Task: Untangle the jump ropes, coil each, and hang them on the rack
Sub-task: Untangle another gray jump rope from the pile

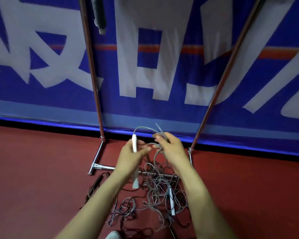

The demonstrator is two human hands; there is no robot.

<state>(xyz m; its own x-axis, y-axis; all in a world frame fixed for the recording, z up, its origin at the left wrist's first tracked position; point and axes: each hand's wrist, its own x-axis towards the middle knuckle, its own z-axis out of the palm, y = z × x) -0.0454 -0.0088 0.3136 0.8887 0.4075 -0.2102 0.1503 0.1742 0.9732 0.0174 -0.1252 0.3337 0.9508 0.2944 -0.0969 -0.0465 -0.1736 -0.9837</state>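
— Head view: what is in the left hand?
— A white handle, gripped upright. Its thin grey cord arcs right into the right hand's pinch.
— The other ropes?
— A grey-and-dark tangle lies near, at the rack's foot.

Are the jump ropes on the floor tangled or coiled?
Tangled. The ropes lie in one loose heap of crossing loops on the red floor.

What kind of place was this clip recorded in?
Probably an indoor sports hall or gym: red sports flooring, a large blue banner with white lettering behind, and a metal rack with tangled jump ropes at its base.
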